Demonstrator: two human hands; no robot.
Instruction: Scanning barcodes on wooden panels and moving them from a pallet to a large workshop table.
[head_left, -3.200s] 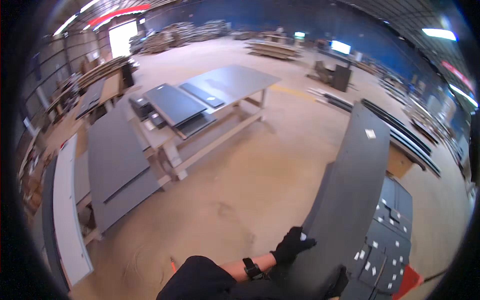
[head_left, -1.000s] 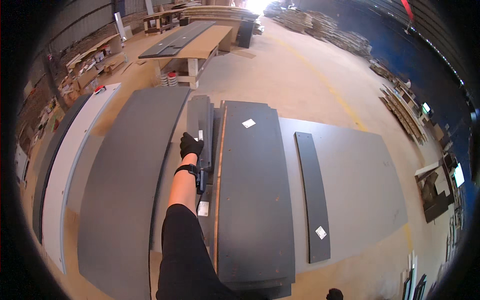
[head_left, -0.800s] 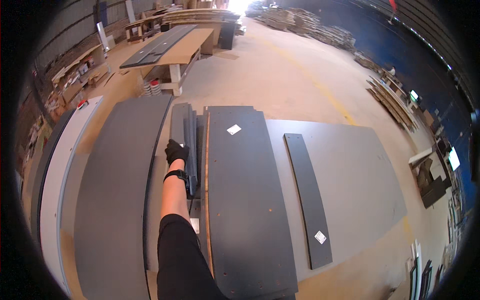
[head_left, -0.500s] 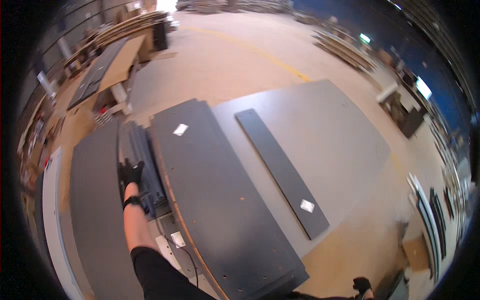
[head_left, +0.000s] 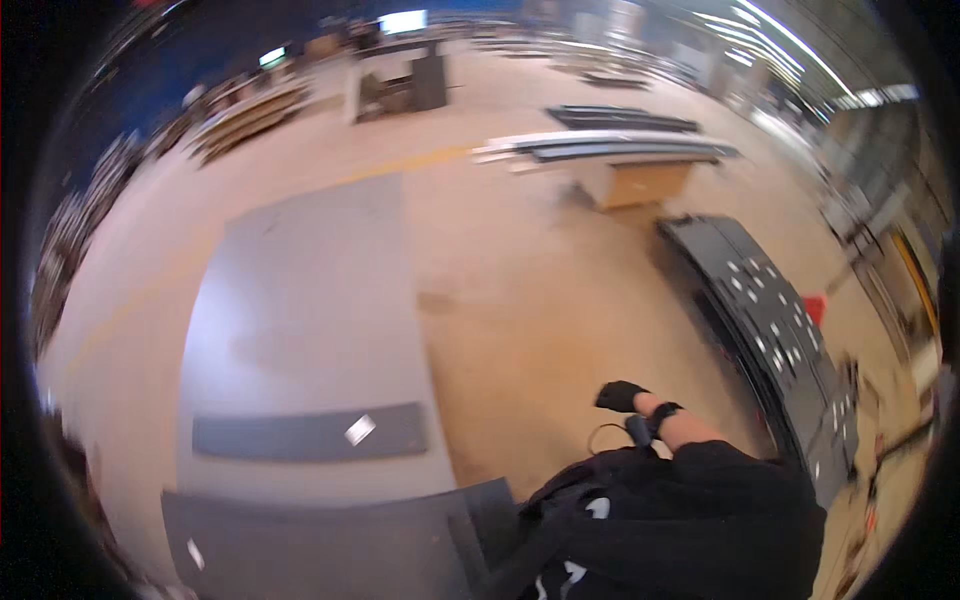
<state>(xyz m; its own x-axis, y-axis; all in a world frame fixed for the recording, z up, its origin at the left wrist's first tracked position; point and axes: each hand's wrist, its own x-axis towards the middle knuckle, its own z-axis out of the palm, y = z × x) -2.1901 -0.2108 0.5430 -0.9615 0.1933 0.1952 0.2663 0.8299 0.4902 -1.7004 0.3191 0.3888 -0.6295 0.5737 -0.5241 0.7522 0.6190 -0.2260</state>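
Observation:
My right hand [head_left: 621,396], in a black glove with a dark band at the wrist, hangs over the bare floor. Its fingers look curled together, and no object shows in them. A thin dark cable [head_left: 598,432] loops just below it, beside a small dark device at the wrist. My left hand is out of the picture. Left of my body lies a dark grey panel [head_left: 330,545] with a white label. Beyond it a narrow dark strip board [head_left: 270,435], also labelled, rests on a large lighter grey sheet [head_left: 310,290].
On the right stands a long stack of dark panels [head_left: 765,300] bearing several white labels. Farther off, white and dark long profiles [head_left: 600,150] lie across a cardboard box [head_left: 645,185]. Planks [head_left: 250,120] are piled at the far left, with a desk-like unit [head_left: 400,85] behind.
The view has swung to the right. My left hand, which was on dark pieces between the panels, has left the picture. My right hand and forearm show more fully.

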